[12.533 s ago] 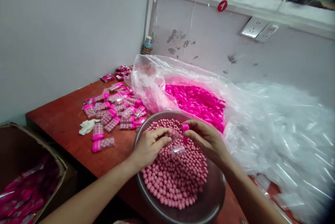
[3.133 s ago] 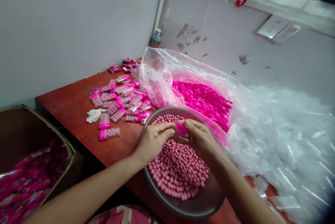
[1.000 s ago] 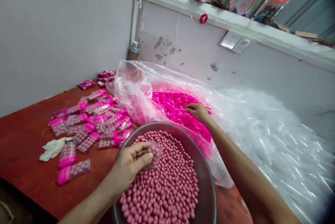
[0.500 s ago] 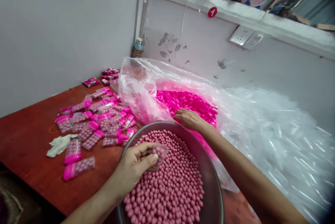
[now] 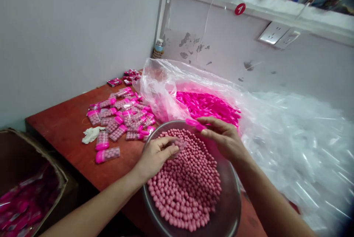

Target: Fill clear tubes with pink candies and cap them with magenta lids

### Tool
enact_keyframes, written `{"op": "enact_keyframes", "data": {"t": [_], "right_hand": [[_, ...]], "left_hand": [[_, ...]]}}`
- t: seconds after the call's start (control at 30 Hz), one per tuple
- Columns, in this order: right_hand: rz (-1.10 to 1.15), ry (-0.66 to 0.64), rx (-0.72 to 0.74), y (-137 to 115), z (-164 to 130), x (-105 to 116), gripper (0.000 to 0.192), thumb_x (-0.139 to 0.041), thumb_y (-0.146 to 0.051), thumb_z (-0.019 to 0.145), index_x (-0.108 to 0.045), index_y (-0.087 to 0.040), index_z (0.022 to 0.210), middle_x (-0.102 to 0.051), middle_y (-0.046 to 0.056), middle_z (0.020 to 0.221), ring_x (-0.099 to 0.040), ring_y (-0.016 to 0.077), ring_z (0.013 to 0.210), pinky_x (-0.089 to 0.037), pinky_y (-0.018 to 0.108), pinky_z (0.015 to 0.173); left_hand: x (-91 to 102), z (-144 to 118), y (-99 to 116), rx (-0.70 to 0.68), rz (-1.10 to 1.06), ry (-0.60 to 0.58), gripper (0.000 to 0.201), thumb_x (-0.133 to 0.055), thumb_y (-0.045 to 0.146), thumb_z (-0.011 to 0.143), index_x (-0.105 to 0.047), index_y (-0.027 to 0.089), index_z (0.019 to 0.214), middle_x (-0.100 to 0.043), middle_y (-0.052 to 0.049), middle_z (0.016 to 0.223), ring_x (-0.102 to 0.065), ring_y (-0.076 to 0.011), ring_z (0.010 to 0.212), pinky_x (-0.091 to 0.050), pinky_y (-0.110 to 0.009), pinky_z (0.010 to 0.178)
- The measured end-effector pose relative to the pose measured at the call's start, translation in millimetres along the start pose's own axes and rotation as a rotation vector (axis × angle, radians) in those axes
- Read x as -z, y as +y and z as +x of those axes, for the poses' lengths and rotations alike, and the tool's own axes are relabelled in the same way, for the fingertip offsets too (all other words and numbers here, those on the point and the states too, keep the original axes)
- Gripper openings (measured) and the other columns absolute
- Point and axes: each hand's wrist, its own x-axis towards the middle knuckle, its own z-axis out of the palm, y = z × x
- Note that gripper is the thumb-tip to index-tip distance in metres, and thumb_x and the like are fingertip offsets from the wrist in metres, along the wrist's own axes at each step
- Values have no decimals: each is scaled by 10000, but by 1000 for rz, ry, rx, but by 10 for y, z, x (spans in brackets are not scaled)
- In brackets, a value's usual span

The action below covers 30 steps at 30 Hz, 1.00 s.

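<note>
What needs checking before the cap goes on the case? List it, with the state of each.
1. Left hand grips the clear case: ok.
2. Case filled with candies: cannot tell, blurred.
3. Right hand holds a pink cap: ok.
4. Cap lined up with the case mouth: not ok, they are apart.
5. Both held above the bowl: ok.
6. Finished cases lie on the table, outside the bowl: ok.
</note>
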Motion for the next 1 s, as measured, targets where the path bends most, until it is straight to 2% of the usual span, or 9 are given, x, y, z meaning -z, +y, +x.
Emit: {"op": "enact_keyframes", "data": {"t": [0.1, 0.17, 0.3, 0.4, 0.6, 0.7, 0.8, 0.87, 1.0], "right_hand": [[-36, -96, 65, -137, -140, -295, 232, -658, -291, 754, -651, -207, 970, -643, 44, 954, -601, 185, 890, -482, 309, 775], [-117, -145, 87, -193, -186, -392, 211, -644, -294, 764, -649, -205, 955, -640, 36, 936, -590, 176, 878, -476, 297, 761], [-334, -182, 88, -256, -251, -385, 166, -642, -268, 758, -633, -190, 905, -638, 16, 840, -576, 146, 755, -457, 250, 659], [-429, -165, 93, -249, -299, -353, 129, -662, -255, 734, -632, -179, 834, -628, 4, 757, -556, 133, 672, -426, 232, 589], [-149, -113, -1, -124, -334, -383, 244, -677, -328, 727, -603, -159, 886, -637, 26, 788, -576, 154, 709, -456, 268, 629], [-149, -163, -21, -126, -318, -395, 235, -673, -334, 728, -605, -151, 859, -621, 26, 776, -559, 150, 704, -448, 259, 611], [-276, -186, -11, -197, -326, -401, 190, -672, -319, 722, -591, -157, 779, -559, -8, 685, -504, 119, 619, -402, 221, 531], [-410, -209, 23, -254, -354, -413, 154, -660, -286, 730, -568, -162, 727, -520, -21, 635, -469, 106, 573, -364, 211, 500], [-691, -235, 213, -267, -405, -465, 115, -573, -198, 782, -520, -167, 685, -510, -2, 621, -462, 117, 563, -328, 230, 510]], "left_hand": [[8, -27, 2, -97, 146, -15, 252, -593, 253, 777, -674, 136, 985, -675, -67, 921, -598, -189, 840, -472, -276, 752], [10, -67, 25, -147, 263, -10, 224, -582, 248, 786, -688, 144, 954, -686, -55, 877, -602, -186, 803, -464, -268, 725], [-5, -156, 102, -209, 470, 5, 199, -576, 220, 793, -704, 166, 936, -693, -27, 777, -602, -169, 722, -437, -252, 681], [-27, -194, 150, -223, 513, 20, 174, -583, 197, 785, -713, 156, 894, -697, -24, 743, -605, -160, 685, -426, -235, 641], [-50, -212, 147, -231, 405, 21, 143, -594, 185, 776, -715, 155, 846, -722, -22, 847, -633, -152, 749, -443, -212, 684], [-36, -211, 132, -231, 451, 24, 121, -594, 177, 773, -711, 147, 781, -709, -8, 747, -611, -136, 668, -426, -205, 619], [-22, -224, 125, -250, 533, 38, 132, -580, 171, 784, -700, 142, 735, -671, 5, 651, -575, -118, 596, -398, -201, 575], [-23, -242, 118, -277, 576, 8, 148, -560, 172, 801, -692, 145, 740, -660, 2, 649, -573, -119, 602, -396, -203, 582], [-31, -269, 79, -384, 785, -69, 212, -471, 121, 827, -661, 138, 736, -651, -39, 692, -587, -149, 646, -406, -235, 621]]}}
